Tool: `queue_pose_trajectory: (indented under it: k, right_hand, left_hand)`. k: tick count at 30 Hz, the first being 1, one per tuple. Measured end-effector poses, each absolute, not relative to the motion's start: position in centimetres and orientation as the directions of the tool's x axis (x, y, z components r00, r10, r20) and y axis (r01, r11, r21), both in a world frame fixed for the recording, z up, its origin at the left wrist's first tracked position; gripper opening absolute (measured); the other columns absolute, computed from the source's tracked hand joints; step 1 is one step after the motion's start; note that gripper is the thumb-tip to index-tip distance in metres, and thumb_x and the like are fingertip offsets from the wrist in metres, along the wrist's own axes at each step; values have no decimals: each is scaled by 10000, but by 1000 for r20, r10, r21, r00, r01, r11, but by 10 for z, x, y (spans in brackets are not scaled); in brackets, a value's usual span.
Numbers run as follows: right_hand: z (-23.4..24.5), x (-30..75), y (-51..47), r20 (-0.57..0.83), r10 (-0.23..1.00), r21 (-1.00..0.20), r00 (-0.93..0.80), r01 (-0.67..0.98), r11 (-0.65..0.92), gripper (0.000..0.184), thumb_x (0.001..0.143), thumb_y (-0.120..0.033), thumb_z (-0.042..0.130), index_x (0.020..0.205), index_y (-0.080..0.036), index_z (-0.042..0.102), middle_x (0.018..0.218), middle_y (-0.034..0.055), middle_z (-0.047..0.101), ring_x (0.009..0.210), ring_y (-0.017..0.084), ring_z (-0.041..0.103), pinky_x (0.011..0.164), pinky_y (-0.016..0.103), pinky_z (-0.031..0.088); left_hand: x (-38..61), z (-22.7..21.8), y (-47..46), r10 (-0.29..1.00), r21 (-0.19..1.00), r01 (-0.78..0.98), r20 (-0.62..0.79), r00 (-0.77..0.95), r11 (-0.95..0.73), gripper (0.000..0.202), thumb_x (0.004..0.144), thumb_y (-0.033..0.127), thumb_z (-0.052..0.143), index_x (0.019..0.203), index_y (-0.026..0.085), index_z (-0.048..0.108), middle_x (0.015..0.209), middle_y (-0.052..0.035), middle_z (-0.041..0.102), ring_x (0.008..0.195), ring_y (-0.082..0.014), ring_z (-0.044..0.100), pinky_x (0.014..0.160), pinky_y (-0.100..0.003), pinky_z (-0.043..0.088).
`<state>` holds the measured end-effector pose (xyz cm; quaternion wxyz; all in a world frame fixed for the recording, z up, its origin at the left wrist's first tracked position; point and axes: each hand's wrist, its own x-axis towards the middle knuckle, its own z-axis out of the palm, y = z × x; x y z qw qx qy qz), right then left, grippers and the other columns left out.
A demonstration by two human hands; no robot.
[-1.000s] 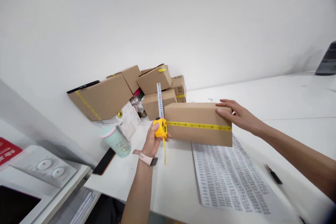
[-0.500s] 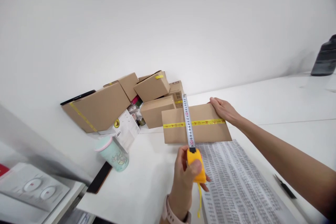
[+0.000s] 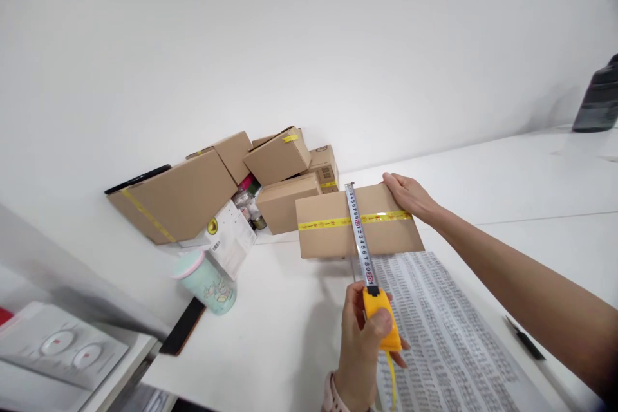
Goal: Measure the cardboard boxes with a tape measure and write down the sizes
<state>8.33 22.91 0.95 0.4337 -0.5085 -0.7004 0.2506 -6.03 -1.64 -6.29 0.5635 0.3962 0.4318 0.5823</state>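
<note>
My left hand [image 3: 363, 341] is closed around a yellow tape measure [image 3: 381, 325], thumb on top of its case. The silver blade [image 3: 360, 232] is pulled out and lies across a flat-looking cardboard box [image 3: 323, 241], its hooked tip near the box's far edge. A strip of yellow printed tape runs along that box. My right hand [image 3: 406, 196] grips the box at its far right corner, thumb on the upper edge. Below the box, a printed sheet [image 3: 444, 328] covered in rows of small marks lies on the white table.
Several cardboard boxes [image 3: 284, 203] are stacked against the wall. A mint-green cup [image 3: 207, 280] stands at the left, beside a white avocado-printed package [image 3: 232, 238]. A knife with a black handle [image 3: 528, 341] lies at the right. A dark bottle [image 3: 599, 100] stands at the far right.
My left hand has moved right and toward me with the tape measure. The blade's tip now sits at the box's far edge, where before it reached past it. My right hand keeps its hold.
</note>
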Motion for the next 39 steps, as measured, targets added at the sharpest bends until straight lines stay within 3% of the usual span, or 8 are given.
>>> queue_pose_trajectory:
  k: [4, 8, 11, 14, 16, 19, 28, 39]
  right_hand:
    - [12, 84, 236, 376, 920, -743, -115, 556, 373, 488, 951, -581, 300, 676, -236, 508, 726, 58, 656, 714, 238, 584, 650, 357, 436]
    - [20, 83, 246, 440, 884, -645, -156, 630, 432, 385, 926, -429, 396, 672, -233, 607, 781, 89, 695, 854, 289, 590, 784, 423, 433]
    - [27, 78, 248, 489, 840, -578, -235, 635, 514, 315, 906, -292, 423, 1044, -260, 704, 919, 54, 739, 835, 255, 609, 760, 378, 432]
    - [31, 72, 243, 565, 709, -306, -422, 691, 655, 604, 854, -122, 417, 1401, -340, 553, 1057, 28, 730, 845, 232, 615, 659, 324, 384]
    - [32, 70, 239, 575, 606, -69, -549, 706, 705, 686, 840, -55, 400, 1437, -366, 532, 1061, 44, 712, 861, 232, 607, 606, 312, 336]
    - [32, 68, 236, 558, 546, 75, -626, 693, 717, 677, 860, -36, 402, 1427, -372, 558, 1032, 63, 705, 862, 235, 590, 594, 312, 321]
    - [19, 69, 240, 595, 551, 23, -585, 698, 716, 712, 801, 2, 450, 1378, -377, 621, 1074, 55, 706, 883, 238, 553, 641, 327, 352]
    - [19, 69, 239, 583, 563, 15, -585, 701, 713, 680, 830, -14, 447, 1378, -379, 615, 1069, 60, 693, 887, 236, 530, 635, 321, 299]
  left_hand:
    - [-56, -71, -14, 998, 949, -316, -23, -65, 1, 584, 722, 611, 746, 1108, 226, 537, 1123, -60, 587, 573, -103, 647, 393, -171, 469]
    - [-56, -72, -10, 996, 959, -284, -27, -80, 3, 607, 723, 612, 758, 1131, 224, 530, 1086, -53, 582, 585, -103, 637, 401, -181, 486]
    - [-55, -71, -6, 994, 964, -266, -49, -96, 22, 619, 710, 619, 771, 1116, 222, 524, 1092, -55, 574, 593, -101, 623, 391, -182, 482]
    - [-53, -70, -3, 993, 967, -255, -50, -108, 21, 631, 699, 625, 777, 1107, 221, 516, 1087, -52, 566, 607, -99, 606, 388, -178, 483]
    - [-51, -68, -2, 992, 966, -255, -57, -111, 27, 634, 697, 613, 782, 1113, 220, 510, 1049, -43, 564, 628, -107, 606, 391, -171, 483]
    - [-50, -66, -4, 991, 967, -253, -73, -110, 43, 629, 698, 591, 788, 1122, 221, 509, 1009, -37, 561, 661, -124, 612, 388, -161, 474]
    - [-50, -83, -8, 993, 966, -259, -54, -102, 26, 704, 684, 621, 795, 1183, 228, 490, 1084, -65, 578, 654, -121, 611, 441, -205, 521]
    - [-70, -101, 4, 996, 923, -381, -30, 80, 58, 701, 691, 519, 815, 1244, 224, 499, 1054, -68, 648, 706, -176, 689, 539, -256, 550]
